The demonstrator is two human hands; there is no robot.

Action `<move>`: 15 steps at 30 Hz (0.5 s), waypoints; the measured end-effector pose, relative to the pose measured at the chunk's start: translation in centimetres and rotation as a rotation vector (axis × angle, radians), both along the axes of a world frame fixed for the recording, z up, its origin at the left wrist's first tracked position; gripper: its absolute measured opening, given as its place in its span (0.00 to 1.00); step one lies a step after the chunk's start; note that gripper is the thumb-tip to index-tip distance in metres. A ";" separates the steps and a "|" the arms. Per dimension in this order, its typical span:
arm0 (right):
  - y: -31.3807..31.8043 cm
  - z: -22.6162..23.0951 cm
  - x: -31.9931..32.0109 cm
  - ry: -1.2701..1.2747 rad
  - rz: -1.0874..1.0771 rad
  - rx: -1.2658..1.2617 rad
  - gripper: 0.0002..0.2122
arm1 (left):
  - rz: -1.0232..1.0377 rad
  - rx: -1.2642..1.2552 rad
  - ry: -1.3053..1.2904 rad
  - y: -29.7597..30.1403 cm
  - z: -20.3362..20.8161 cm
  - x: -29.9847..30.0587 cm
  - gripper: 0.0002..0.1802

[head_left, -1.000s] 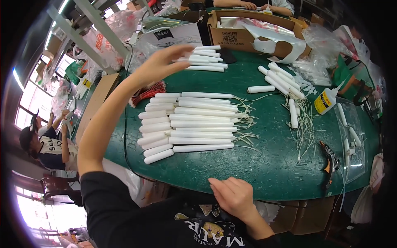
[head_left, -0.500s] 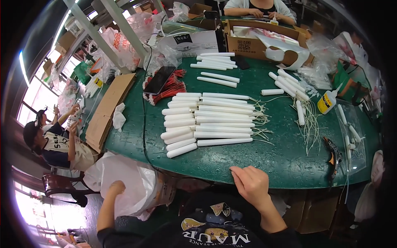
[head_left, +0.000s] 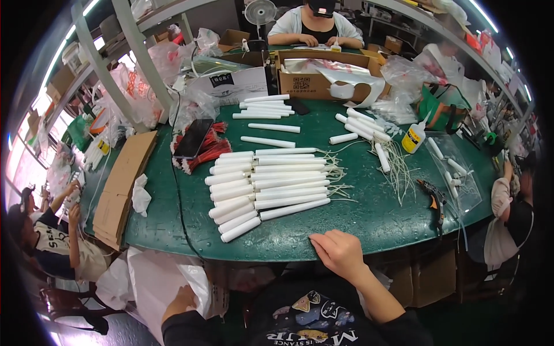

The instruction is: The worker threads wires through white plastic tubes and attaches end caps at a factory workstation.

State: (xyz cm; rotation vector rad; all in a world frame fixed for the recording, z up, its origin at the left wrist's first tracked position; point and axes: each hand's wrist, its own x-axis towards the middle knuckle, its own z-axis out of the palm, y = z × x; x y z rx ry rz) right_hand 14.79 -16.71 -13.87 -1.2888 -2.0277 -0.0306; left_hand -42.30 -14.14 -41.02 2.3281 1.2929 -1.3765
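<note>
My left hand (head_left: 183,300) is low on the left, at the mouth of a white plastic bag (head_left: 156,277) beside the table; its fingers are hidden by the bag. Resting against the table's front edge, my right hand (head_left: 339,251) has its fingers curled in, and nothing shows in them. Beyond it, several thick white candle-shaped tubes (head_left: 239,228) lie in a column. Longer white tubes (head_left: 294,209) with thin pale wires (head_left: 336,173) at their right ends lie alongside, end to end with them.
On the green table (head_left: 277,245) are a phone (head_left: 193,138) on red wires, a yellow-labelled glue bottle (head_left: 414,137), pliers (head_left: 434,205) and more white tubes (head_left: 365,124). A cardboard box (head_left: 288,78) stands at the back, with a person (head_left: 314,26) behind it. Flat cardboard (head_left: 124,184) lies at left.
The whole view has shifted, bringing more of the right side and back into sight. My left hand is further inside the bag's mouth. My right hand stays at the table edge.
</note>
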 end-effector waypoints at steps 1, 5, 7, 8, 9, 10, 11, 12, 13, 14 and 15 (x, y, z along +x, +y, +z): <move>-0.4 0.0 -0.1 -0.011 -0.004 -0.001 0.05 | 0.013 -0.014 -0.019 -0.3 -0.5 0.3 0.36; -0.2 -0.3 -0.4 -0.033 -0.028 0.042 0.04 | 0.072 -0.032 -0.088 1.3 -1.4 1.3 0.34; -0.2 -0.3 -0.5 -0.030 -0.037 0.054 0.04 | 0.095 -0.046 -0.113 1.8 -1.5 1.6 0.33; -0.3 -0.3 -0.6 -0.031 -0.031 0.055 0.04 | 0.107 -0.059 -0.121 1.7 -1.5 1.5 0.32; -0.3 -0.3 -0.7 -0.030 -0.025 0.055 0.04 | 0.120 -0.071 -0.128 1.5 -1.5 1.4 0.32; -0.3 -0.3 -0.7 -0.027 -0.028 0.056 0.04 | 0.133 -0.083 -0.133 1.4 -1.4 1.2 0.32; -0.4 -0.5 -0.7 -0.012 -0.030 0.066 0.04 | 0.151 -0.098 -0.134 0.9 -1.2 0.7 0.31; -0.4 -0.5 -0.8 0.004 -0.031 0.075 0.04 | 0.170 -0.112 -0.135 0.3 -0.9 0.2 0.31; -0.5 -0.5 -0.8 0.013 -0.028 0.073 0.04 | 0.191 -0.126 -0.135 -0.4 -0.6 -0.3 0.30; -0.6 -0.3 -0.7 0.007 -0.037 0.072 0.04 | 0.217 -0.140 -0.137 -1.3 -0.4 -0.7 0.30; -0.7 -0.2 -0.6 0.002 -0.046 0.071 0.03 | 0.243 -0.153 -0.139 -2.2 -0.2 -1.1 0.30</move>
